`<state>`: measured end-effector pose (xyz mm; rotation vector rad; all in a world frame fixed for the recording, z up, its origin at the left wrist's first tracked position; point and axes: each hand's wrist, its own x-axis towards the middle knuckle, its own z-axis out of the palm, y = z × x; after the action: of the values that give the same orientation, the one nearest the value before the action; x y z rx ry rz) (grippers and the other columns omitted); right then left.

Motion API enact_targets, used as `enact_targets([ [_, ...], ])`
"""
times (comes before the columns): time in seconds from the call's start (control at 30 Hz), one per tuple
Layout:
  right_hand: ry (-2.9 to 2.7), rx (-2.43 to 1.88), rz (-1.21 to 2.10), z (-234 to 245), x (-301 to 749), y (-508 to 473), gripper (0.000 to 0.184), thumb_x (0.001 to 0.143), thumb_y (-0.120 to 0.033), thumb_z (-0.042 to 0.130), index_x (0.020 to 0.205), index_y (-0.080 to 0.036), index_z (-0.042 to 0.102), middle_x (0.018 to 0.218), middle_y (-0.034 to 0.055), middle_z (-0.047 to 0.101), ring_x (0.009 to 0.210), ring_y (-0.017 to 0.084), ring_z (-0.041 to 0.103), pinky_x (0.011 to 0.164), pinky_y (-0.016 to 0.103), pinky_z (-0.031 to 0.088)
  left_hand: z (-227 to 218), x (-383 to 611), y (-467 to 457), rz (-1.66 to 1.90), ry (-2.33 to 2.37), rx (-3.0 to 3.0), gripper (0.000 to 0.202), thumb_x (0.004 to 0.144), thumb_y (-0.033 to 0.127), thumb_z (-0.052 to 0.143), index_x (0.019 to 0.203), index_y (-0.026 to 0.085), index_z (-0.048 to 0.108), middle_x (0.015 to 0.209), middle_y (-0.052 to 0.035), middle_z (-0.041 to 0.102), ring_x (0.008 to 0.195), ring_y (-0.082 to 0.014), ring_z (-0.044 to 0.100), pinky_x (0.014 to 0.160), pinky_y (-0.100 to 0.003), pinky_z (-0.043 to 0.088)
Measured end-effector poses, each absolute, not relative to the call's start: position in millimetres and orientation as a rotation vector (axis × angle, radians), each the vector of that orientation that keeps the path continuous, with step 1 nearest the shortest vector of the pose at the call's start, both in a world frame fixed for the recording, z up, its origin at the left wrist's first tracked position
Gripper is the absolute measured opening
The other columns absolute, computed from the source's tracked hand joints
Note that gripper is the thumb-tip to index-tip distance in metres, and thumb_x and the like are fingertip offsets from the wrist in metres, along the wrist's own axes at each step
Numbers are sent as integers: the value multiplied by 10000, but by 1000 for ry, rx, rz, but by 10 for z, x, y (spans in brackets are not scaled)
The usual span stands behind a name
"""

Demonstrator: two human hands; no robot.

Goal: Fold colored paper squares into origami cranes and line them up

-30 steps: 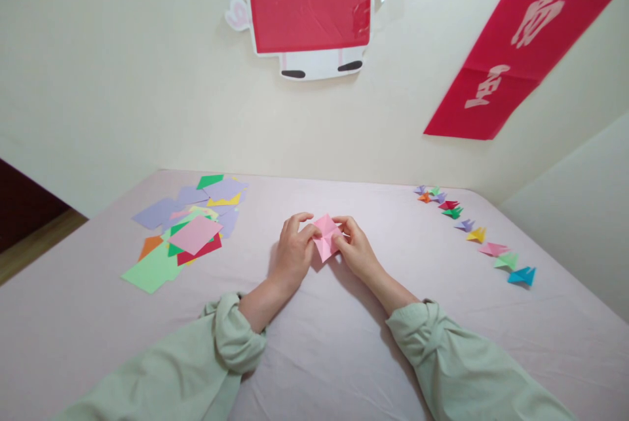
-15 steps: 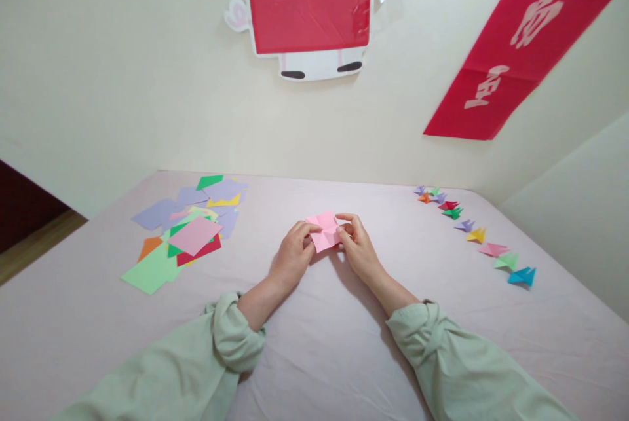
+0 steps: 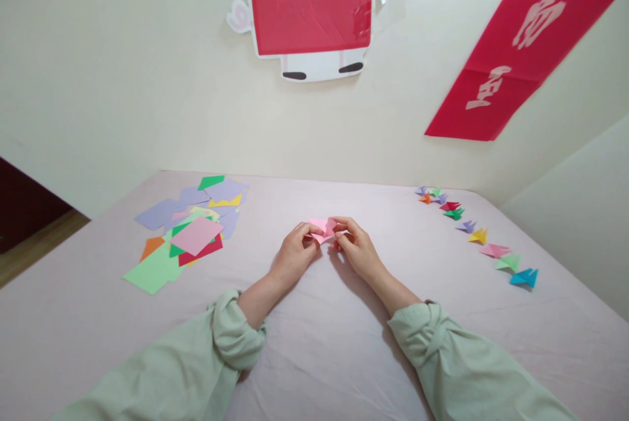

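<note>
A small pink sheet of origami paper, creased and partly folded in, is held up between my two hands just above the cloth-covered table. My left hand pinches its left side, thumb on top. At the right side, the thumb and fingers of my right hand are closed on its edge. The paper's underside and some fingertips are hidden.
On the left lies a loose pile of coloured paper, with a pink sheet and a light green sheet on it. Several folded paper figures, a blue one nearest, line the right side. The table meets a wall behind.
The pink paper has gone from a nearly flat creased square to a smaller shape with its sides drawn inward. My right hand has shifted slightly with it.
</note>
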<state>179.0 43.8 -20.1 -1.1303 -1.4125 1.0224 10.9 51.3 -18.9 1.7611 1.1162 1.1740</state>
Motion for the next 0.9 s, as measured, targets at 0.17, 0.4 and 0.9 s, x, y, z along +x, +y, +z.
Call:
enact_targets([
  [0.17, -1507, -1128, 978, -188, 1789, 426, 136, 744, -188, 492, 852, -198, 574, 741, -25, 591, 615, 123, 578, 590, 252, 471, -177, 113, 524, 1208, 1134, 1624, 174, 745, 90, 517, 848, 175, 628, 890, -17, 661, 835, -142, 627, 803, -279, 509],
  [0.4, -1524, -1184, 905, -201, 1788, 424, 52, 776, -227, 499, 760, -202, 542, 648, -27, 581, 608, 144, 570, 603, 265, 448, -168, 122, 528, 1214, 1133, 1551, 125, 765, 128, 527, 849, 172, 608, 874, -12, 659, 835, -140, 631, 797, -275, 506],
  [0.9, -1730, -1217, 613, -128, 1755, 371, 73, 789, -152, 489, 755, -212, 512, 774, 9, 532, 704, 162, 509, 639, 274, 396, -209, 127, 510, 1217, 1098, 1682, 43, 806, 172, 542, 812, 176, 585, 823, -9, 633, 802, -143, 612, 771, -267, 488],
])
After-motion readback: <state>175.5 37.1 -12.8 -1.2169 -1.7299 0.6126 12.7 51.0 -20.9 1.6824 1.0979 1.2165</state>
